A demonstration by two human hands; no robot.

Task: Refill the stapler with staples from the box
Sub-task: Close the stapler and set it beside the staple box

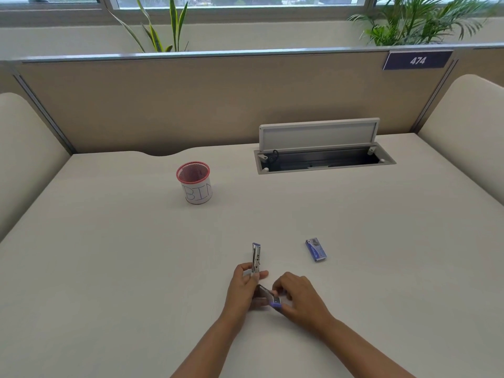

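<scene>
**Stapler held open near the front of the worktop**

Nearest the front edge, both hands met over the pale worktop (109,268). The left hand (241,290) gripped the stapler (256,259), its fingers (260,274) curled round the lower end of the upright silver arm, which ended in a purple tip. The right hand (297,296) pinched the other arm, hinged outward and low, purple at its end. The stapler stood swung wide open, just above the surface.

Farther back and to the right, the blue staple box (315,249) lay flat, well apart from the hands, with bare surface around it. Beyond, left of centre, stood a red mesh cup (194,182) labelled BIN. Towards the back edge, a cable hatch (321,156) sat with its lid raised, against the beige partition (163,105).
</scene>
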